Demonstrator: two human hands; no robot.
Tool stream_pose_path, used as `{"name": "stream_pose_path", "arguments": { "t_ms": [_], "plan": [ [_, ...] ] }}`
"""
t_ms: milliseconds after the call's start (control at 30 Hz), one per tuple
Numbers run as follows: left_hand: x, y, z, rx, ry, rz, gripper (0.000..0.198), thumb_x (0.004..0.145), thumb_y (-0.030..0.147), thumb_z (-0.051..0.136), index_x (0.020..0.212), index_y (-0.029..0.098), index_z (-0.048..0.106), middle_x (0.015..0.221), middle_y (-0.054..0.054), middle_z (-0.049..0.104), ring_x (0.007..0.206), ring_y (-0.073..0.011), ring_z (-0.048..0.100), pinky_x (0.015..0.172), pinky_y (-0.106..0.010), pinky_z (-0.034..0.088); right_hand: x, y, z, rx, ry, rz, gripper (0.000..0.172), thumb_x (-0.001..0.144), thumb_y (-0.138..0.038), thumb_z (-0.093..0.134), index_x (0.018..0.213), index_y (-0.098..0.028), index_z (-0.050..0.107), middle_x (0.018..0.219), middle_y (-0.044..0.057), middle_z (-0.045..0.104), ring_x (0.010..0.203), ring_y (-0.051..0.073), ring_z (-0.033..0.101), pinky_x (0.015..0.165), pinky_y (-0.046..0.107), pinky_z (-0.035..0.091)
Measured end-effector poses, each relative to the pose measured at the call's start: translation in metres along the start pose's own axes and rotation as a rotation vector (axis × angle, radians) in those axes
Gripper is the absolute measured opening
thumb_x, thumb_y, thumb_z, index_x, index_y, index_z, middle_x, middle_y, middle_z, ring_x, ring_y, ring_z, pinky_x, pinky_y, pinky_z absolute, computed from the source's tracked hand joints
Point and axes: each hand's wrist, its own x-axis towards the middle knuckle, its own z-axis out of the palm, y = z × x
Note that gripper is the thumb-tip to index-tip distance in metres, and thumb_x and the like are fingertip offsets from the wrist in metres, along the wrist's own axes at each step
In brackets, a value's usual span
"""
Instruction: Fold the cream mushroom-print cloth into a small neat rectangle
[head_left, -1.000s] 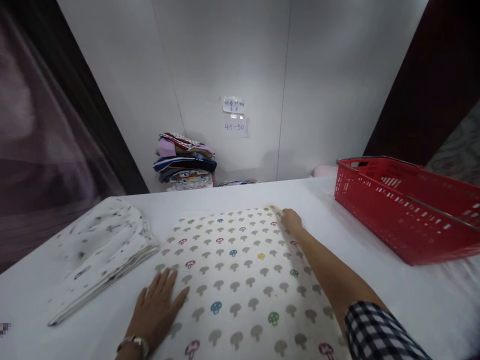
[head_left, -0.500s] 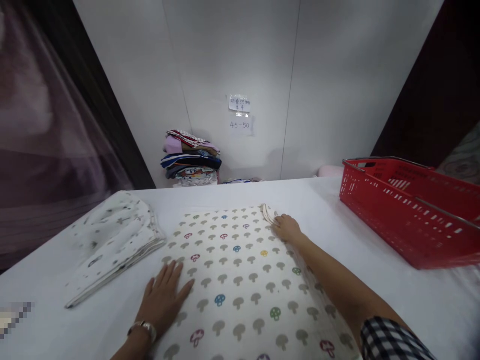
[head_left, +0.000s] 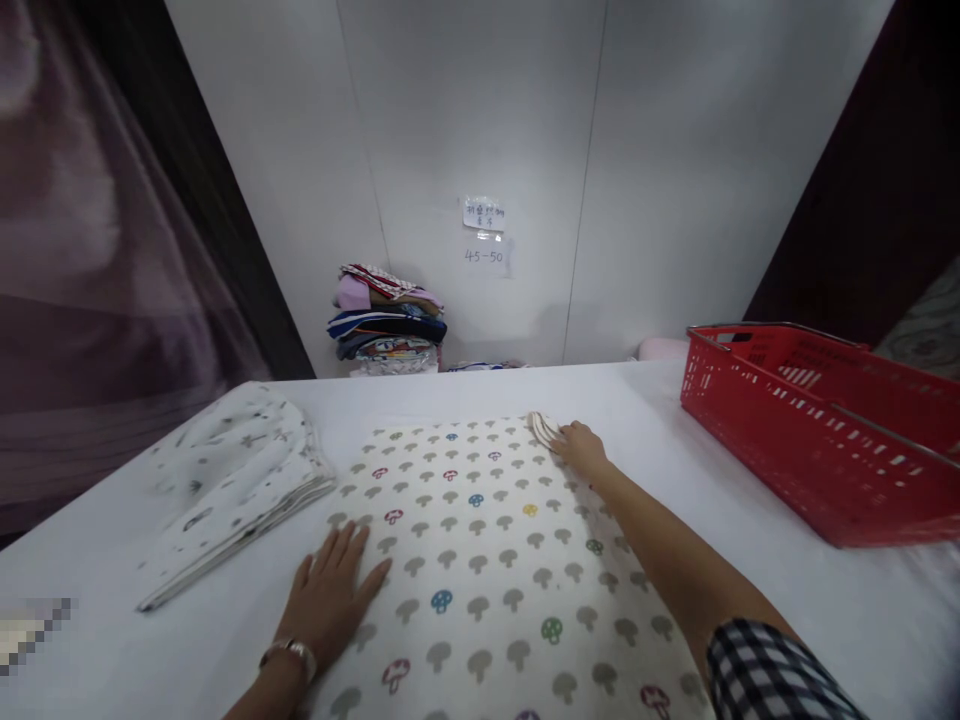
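A cream cloth point(head_left: 480, 550) printed with grey and coloured mushrooms lies spread in front of me on the white table. My left hand point(head_left: 334, 590), with a bracelet at the wrist, rests flat on its left edge, fingers spread. At the far right corner my right hand point(head_left: 581, 450) grips the cloth's edge, where several layers curl up slightly. The fingertips are partly hidden by the hand and the fabric. To the left lies a folded white cloth point(head_left: 247, 470) with small dark prints, apart from both hands.
A red plastic basket point(head_left: 795, 440) with metal handles stands at the right on the white table point(head_left: 652, 400). Behind the table's far edge rises a stack of folded fabrics point(head_left: 390, 320). Paper signs point(head_left: 484, 235) hang on the wall, and a purple curtain point(head_left: 97, 300) is at the left.
The far right corner of the mushroom cloth is curled up slightly more in my right hand. My left hand stays flat in place. The view has shifted a little.
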Motion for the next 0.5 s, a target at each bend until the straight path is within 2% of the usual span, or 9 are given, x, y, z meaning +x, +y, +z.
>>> {"name": "stream_pose_path", "arguments": {
  "t_ms": [200,500],
  "plan": [
    [0.002,-0.004,0.008,0.031,0.038,0.013,0.070,0.083,0.052,0.025,0.143,0.016,0.022,0.151,-0.006,0.017,0.140,-0.0245,0.009,0.111,-0.049,0.016,0.015,0.017,-0.002,0.040,-0.018,0.108,0.037,0.092,-0.034,0.032,0.096,-0.019,0.066,0.098,0.007,0.067,0.086,0.017,0.060,0.067,0.023,0.039],
    [0.007,-0.022,0.028,0.008,0.128,0.074,0.064,0.082,0.053,0.030,0.139,0.024,0.034,0.147,-0.007,0.030,0.138,-0.0265,0.018,0.109,-0.052,0.018,0.053,0.047,0.006,0.032,-0.037,0.269,0.035,0.092,-0.031,0.035,0.102,-0.014,0.065,0.108,0.013,0.065,0.098,0.021,0.060,0.075,0.027,0.043]
  ]
}}
